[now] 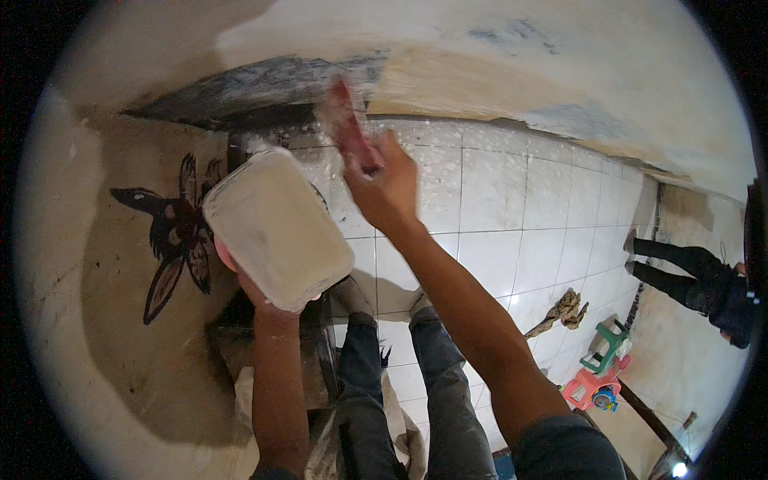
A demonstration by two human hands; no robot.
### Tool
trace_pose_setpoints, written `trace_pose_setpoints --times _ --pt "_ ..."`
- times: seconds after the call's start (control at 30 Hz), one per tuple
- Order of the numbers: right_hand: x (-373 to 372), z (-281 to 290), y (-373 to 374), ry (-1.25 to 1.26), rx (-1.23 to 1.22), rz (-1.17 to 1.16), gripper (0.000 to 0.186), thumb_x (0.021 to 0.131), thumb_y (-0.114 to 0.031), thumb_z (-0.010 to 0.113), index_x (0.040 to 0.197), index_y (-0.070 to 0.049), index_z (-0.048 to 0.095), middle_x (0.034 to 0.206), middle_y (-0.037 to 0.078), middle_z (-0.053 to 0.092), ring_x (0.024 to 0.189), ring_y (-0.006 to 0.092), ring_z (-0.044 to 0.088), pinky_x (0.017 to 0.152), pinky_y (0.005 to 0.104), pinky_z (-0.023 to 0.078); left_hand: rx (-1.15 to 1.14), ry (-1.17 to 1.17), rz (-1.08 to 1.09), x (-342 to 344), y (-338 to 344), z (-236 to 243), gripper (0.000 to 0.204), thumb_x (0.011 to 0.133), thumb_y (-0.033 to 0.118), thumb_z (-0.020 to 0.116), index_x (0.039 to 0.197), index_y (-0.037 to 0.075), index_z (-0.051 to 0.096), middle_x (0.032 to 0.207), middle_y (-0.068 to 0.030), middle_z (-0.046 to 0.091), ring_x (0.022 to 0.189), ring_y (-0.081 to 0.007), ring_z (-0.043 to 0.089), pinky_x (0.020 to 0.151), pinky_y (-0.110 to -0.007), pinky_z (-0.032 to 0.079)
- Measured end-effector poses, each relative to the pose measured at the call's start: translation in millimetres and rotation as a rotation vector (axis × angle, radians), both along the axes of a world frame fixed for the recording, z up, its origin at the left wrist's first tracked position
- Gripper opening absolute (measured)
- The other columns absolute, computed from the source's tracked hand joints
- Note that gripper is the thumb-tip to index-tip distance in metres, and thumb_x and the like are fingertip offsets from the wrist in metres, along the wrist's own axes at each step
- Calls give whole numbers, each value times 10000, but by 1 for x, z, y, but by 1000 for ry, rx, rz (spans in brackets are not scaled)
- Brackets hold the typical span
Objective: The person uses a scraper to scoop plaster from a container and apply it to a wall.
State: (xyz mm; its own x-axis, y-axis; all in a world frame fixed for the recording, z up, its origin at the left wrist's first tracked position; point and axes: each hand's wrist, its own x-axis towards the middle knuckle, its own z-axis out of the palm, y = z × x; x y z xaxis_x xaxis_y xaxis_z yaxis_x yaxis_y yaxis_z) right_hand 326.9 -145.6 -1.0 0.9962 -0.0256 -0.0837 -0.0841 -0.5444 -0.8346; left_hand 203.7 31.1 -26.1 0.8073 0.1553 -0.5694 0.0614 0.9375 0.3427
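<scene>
My left hand [268, 298] grips a rectangular tub [342, 268] from below and along its edge. Smooth off-white paste or paint [276, 228] fills the tub. Out ahead and to the right, my right hand [388, 188] is closed around a red-handled tool [348, 124]. Motion smears the tool, so its exact kind is unclear; a pale blur lies beside its far part. The tool points toward the lower wall [448, 80], which has grey and tan patches. Whether it touches the wall cannot be told.
White floor tiles [492, 192] carry pale splatters along the wall. A dark flower-like drawing [180, 232] marks the left wall. At right are a crumpled brown cloth [564, 310], a green stool [608, 346] and a pink plastic item [588, 390]. Another person [704, 284] stands far right.
</scene>
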Motion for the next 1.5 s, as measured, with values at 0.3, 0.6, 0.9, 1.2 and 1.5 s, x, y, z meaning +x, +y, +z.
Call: trace_pose_setpoints --times 0.3,0.6,0.9,1.2,1.5 --pt "-71 102 -80 188 594 -227 246 921 -138 630 1082 11 518 835 97 640 684 128 603 574 248 491 -251 -116 -178 15 -49 -10 670 957 589 398 1439 124 386 1396 -104 493 1260 -313 495 1039 -501 429" --pt "-78 104 -146 205 26 -95 216 909 -140 592 1073 -3 556 831 206 680 742 322 702 659 386 537 -513 -13 -229 20 -168 1 635 959 573 414 1406 122 430 1363 -104 521 1229 -280 518 1027 -473 446" --pt "-78 75 -322 330 261 -129 169 911 -87 609 1025 33 575 829 149 695 704 169 653 635 301 503 -531 -270 -413 33 -345 18 641 958 598 380 1419 153 404 1370 -104 506 1235 -323 507 1027 -498 443" --pt "-34 38 -485 389 758 -371 127 933 -182 612 992 -71 589 784 -3 586 662 82 507 619 247 417 -253 -142 -417 59 -454 -24 638 955 590 383 1438 175 402 1408 -76 488 1254 -275 509 1028 -484 450" --pt "30 -87 -567 331 1012 -685 139 949 -100 546 1079 -115 590 905 -18 598 731 102 500 718 280 446 -208 -126 -361 79 -468 -53 581 969 555 386 1397 168 455 1340 -71 554 1177 -278 575 967 -467 505"
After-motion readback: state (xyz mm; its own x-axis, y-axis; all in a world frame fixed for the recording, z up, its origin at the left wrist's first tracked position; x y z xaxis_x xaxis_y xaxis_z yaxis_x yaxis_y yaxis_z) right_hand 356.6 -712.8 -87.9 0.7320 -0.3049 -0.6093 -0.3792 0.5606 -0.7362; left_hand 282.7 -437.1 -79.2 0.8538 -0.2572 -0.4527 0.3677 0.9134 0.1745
